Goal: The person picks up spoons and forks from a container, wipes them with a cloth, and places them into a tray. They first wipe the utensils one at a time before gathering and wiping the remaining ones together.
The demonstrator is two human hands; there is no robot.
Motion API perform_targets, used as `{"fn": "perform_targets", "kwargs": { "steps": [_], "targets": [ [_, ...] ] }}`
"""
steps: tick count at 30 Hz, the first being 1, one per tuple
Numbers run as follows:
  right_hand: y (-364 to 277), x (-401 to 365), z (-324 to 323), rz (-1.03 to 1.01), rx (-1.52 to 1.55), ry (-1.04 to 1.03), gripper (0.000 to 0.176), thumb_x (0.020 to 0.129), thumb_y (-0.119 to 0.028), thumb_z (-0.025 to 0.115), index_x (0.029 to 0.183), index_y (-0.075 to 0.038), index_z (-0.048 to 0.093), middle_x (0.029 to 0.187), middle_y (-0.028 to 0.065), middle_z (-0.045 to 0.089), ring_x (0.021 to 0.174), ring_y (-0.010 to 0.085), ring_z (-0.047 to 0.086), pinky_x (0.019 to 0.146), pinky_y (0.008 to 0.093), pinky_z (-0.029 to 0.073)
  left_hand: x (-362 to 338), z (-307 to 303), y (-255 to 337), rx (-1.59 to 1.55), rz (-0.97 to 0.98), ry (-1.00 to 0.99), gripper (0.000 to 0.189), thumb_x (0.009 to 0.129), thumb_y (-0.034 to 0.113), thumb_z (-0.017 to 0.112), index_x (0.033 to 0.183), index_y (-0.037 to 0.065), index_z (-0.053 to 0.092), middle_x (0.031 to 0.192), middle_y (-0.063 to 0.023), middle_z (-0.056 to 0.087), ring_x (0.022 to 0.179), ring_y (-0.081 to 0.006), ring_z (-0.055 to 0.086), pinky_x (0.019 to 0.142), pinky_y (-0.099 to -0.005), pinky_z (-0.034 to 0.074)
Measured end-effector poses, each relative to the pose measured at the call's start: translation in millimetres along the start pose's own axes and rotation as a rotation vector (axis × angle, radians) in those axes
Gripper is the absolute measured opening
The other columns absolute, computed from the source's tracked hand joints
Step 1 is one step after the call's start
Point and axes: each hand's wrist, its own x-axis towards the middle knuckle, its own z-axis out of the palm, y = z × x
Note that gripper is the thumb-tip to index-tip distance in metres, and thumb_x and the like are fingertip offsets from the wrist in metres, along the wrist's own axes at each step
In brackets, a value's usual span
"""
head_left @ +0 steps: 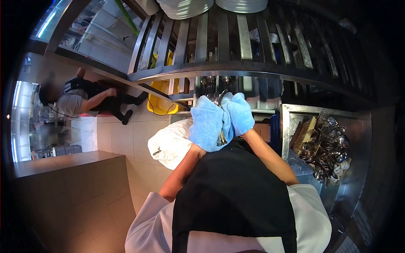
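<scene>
A co-worker crouches far left. The left hand and right hand, fingers wrapped shut inside a blue cloth, grip a cutlery bundle below the steel rack. This looks like wiping dry, and turning the bundle calls for a firm hold. A cutlery bin stands right.

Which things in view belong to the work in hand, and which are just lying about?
In hand:
- blue cloth, wrapped over left hand and right hand
- bundle of cutlery between them
- probably the cutlery heap in the steel tray

Lying about:
- plates on the slatted shelf
- yellow bin
- white bag
- another person, far off
</scene>
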Motion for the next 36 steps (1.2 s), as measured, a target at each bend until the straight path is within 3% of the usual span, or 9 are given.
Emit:
{"fn": "perform_targets", "kwargs": {
  "steps": [4,7,16,17,22,25,28,34,36],
  "targets": [
    [5,13,1,-0.040,-0.265,-0.464,0.026,0.091,-0.031,0.066,0.084,-0.007,0.073,0.088,0.0186,0.072,0.082,0.0350,0.071,0.071,0.0459,0.056,0,12,-4,0.089,0.051,-0.088,0.035,0.099,0.017,0.053,0.132,0.005,0.058,0.130,-0.0219,0.058,0.119,-0.0388,0.056,0.105,-0.0436,0.045],
    [22,7,20,0.115,0.194,0.036,0.030,0.093,-0.032,0.065,0.082,-0.005,0.072,0.076,0.0183,0.069,0.071,0.0374,0.068,0.065,0.0462,0.055,3,51,-37,0.088,0.416,0.406,0.028,0.089,0.018,0.062,0.112,0.002,0.068,0.112,-0.0217,0.065,0.103,-0.0412,0.062,0.094,-0.0505,0.047],
    [23,12,15,-0.192,-0.209,-0.497,0.020,0.083,-0.025,0.065,0.075,-0.007,0.071,0.079,0.0104,0.072,0.069,0.0281,0.071,0.057,0.0459,0.056,25,110,-69,0.059,0.152,0.190,0.021,0.089,0.016,0.062,0.104,0.002,0.068,0.101,-0.0203,0.066,0.091,-0.0375,0.062,0.085,-0.0495,0.049],
    [42,0,43,0.117,0.350,-0.433,0.023,0.088,-0.027,0.064,0.078,-0.007,0.071,0.079,0.0093,0.071,0.069,0.0298,0.069,0.057,0.0456,0.055,20,108,-67,0.046,0.139,0.182,0.022,0.089,0.016,0.062,0.105,0.002,0.068,0.101,-0.0204,0.066,0.092,-0.0377,0.062,0.085,-0.0492,0.049],
    [1,-42,74,0.490,-0.006,-0.284,0.022,0.092,-0.027,0.065,0.085,-0.008,0.073,0.083,0.0084,0.070,0.067,0.0278,0.065,0.065,0.0425,0.053,6,114,-59,-0.244,-0.138,0.207,0.023,0.091,0.016,0.060,0.110,0.001,0.064,0.102,-0.0211,0.066,0.097,-0.0382,0.063,0.086,-0.0480,0.050],
    [49,-48,108,0.088,-0.131,-0.655,0.018,0.087,-0.025,0.067,0.080,-0.009,0.073,0.081,0.0113,0.070,0.072,0.0272,0.066,0.066,0.0406,0.053,14,109,-52,-0.504,-0.394,0.246,0.025,0.093,0.015,0.059,0.113,0.001,0.062,0.102,-0.0214,0.066,0.100,-0.0386,0.063,0.087,-0.0472,0.051],
    [97,-54,133,0.243,0.780,-0.751,0.015,0.085,-0.023,0.067,0.081,-0.011,0.075,0.079,0.0128,0.069,0.074,0.0262,0.067,0.068,0.0383,0.053,30,94,-49,-0.711,-0.612,0.298,0.026,0.094,0.015,0.058,0.116,0.000,0.060,0.103,-0.0218,0.065,0.102,-0.0389,0.064,0.088,-0.0465,0.051],
    [44,-49,84,0.463,1.123,-0.597,0.009,0.090,-0.010,0.060,0.088,-0.007,0.069,0.087,0.0099,0.066,0.085,0.0223,0.063,0.080,0.0338,0.049,14,87,-51,-0.614,-0.512,0.176,0.027,0.095,0.016,0.058,0.118,0.000,0.059,0.105,-0.0222,0.065,0.105,-0.0382,0.064,0.088,-0.0453,0.052],
    [54,-50,92,-0.303,-0.224,-0.552,0.010,0.092,-0.009,0.057,0.089,-0.008,0.066,0.089,0.0087,0.064,0.092,0.0205,0.062,0.085,0.0325,0.047,2,91,-53,-0.475,-0.355,0.115,0.027,0.096,0.016,0.057,0.118,0.000,0.059,0.106,-0.0222,0.065,0.105,-0.0376,0.064,0.088,-0.0449,0.052]
  ]
}}
